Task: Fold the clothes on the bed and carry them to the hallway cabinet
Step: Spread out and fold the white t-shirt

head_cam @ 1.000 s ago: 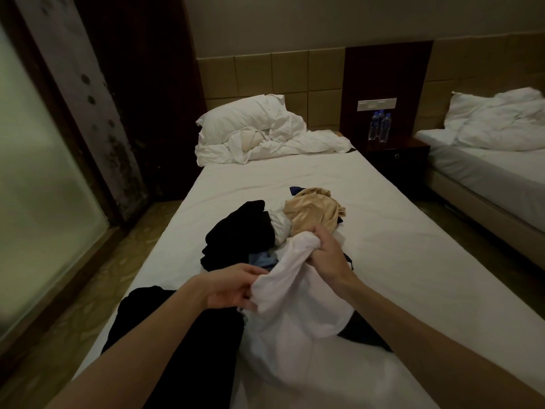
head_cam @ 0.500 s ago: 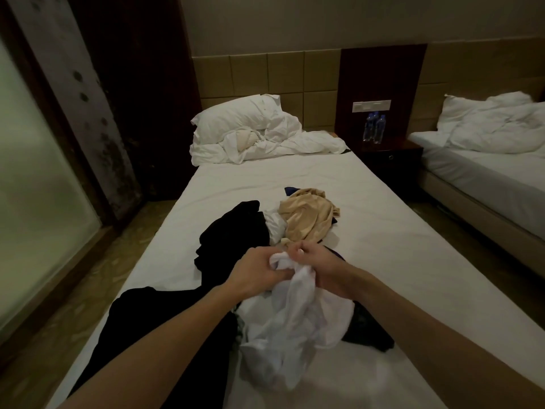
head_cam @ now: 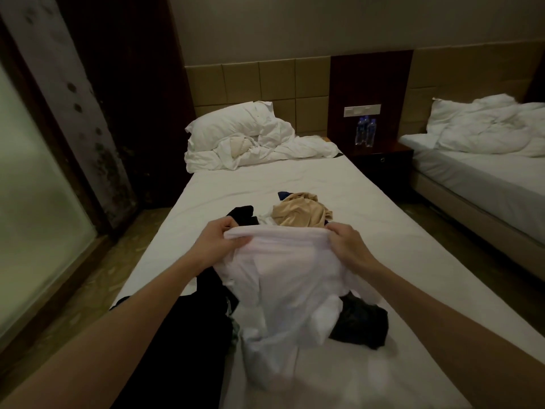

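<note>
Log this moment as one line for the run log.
phase: unfolding | left hand: grips white garment top edge | right hand: grips same edge | spread between hands above bed | tan garment: unfolded behind

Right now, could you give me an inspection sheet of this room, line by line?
Surface: bed, white sheet, wrinkled.
Job's things: white garment held up by its top edge; tan garment and black clothes unfolded.
Clutter: pillow and rumpled duvet at the head.
Hands: left hand and right hand grip the white garment.
Cables: nothing seen.
Surroundings: water bottles on nightstand, second bed.
</note>
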### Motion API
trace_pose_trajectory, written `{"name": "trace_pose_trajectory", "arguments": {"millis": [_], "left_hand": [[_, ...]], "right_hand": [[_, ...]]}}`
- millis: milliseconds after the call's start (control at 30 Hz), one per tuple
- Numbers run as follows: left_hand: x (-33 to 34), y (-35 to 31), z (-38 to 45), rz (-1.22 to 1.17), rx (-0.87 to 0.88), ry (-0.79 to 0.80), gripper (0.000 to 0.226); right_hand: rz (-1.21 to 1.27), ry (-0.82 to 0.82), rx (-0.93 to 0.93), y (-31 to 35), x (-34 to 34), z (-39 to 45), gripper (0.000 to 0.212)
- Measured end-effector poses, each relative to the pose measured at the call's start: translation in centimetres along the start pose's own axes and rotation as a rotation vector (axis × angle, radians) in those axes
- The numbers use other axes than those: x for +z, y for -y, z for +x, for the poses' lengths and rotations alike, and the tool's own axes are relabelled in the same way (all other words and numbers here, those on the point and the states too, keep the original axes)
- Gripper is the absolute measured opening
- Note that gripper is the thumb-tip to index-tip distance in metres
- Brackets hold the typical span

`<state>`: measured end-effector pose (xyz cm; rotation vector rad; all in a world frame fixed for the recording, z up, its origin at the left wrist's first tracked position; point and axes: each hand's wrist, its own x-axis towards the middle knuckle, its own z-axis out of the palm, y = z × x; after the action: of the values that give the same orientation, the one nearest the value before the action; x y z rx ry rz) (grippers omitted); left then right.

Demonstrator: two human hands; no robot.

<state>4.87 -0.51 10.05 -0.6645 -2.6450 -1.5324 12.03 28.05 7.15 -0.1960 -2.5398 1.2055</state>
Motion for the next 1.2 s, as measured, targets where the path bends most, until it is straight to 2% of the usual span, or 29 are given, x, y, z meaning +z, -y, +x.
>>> {"name": "trace_pose_trajectory", "arguments": {"millis": [167,267,400,467,600,667,733,767,833,867,900,1000,1067,1133,1200], "left_hand": [[-2.2,-0.6,0.1,0.275,0.064,-0.014,0.03],[-3.7,-0.3,0.3,0.431,0.086,0.054,0.052],[-4.7,-1.0,0.6,0.555,0.046,0.118,0.056],[-4.8,-1.9,0.5,0.513,0.08,0.149,0.051],[-4.7,-3.8,0.4,0.256,0.187,0.134,0.032],[-4.0,-5.0,0.5,0.264,0.266,0.083,0.028],[-2.7,-6.4,0.7,0.251,0.337,0.048,0.026],[-1.9,-7.3,0.7,0.251,0.364,0.055,0.025],[0.0,-8.8,0.8,0.273,0.383,0.098,0.022],[0.9,-9.3,0.8,0.274,0.382,0.122,0.021],[1.7,-9.8,0.7,0.265,0.378,0.139,0.021],[2.8,-9.7,0.4,0.242,0.353,0.134,0.03],[2.6,-8.5,0.2,0.329,0.257,0.168,0.042],[2.6,-7.0,-0.3,0.497,0.175,0.308,0.056],[3.5,-5.1,-0.7,0.636,0.155,0.464,0.048]], "right_hand": [[-0.033,0.066,-0.138,2.2,-3.1,0.4,0.024],[-0.049,0.011,-0.2,3.2,-4.8,0.8,0.024],[-0.049,-0.105,-0.162,4.4,-6.5,1.3,0.04],[-0.026,-0.167,-0.112,4.8,-7.2,1.6,0.048],[-0.009,-0.228,-0.014,4.8,-8.9,2.1,0.054],[-0.148,-0.14,0.02,4.5,-9.2,2.0,0.041],[-0.292,0.026,-0.045,4.9,-8.8,1.1,0.018],[-0.283,0.122,-0.119,5.6,-8.3,0.3,0.028],[-0.091,0.337,-0.227,7.3,-6.3,-1.3,0.048],[-0.015,0.415,-0.257,8.0,-4.9,-2.0,0.047],[-0.008,0.419,-0.277,8.4,-3.5,-2.3,0.043],[-0.07,0.178,-0.361,8.4,-1.9,-2.1,0.038],[-0.025,0.049,-0.392,8.0,-2.6,-1.7,0.033],[0.004,-0.009,-0.4,8.2,-3.8,-2.0,0.032],[0.065,-0.082,-0.375,8.6,-5.0,-2.0,0.035]]}}
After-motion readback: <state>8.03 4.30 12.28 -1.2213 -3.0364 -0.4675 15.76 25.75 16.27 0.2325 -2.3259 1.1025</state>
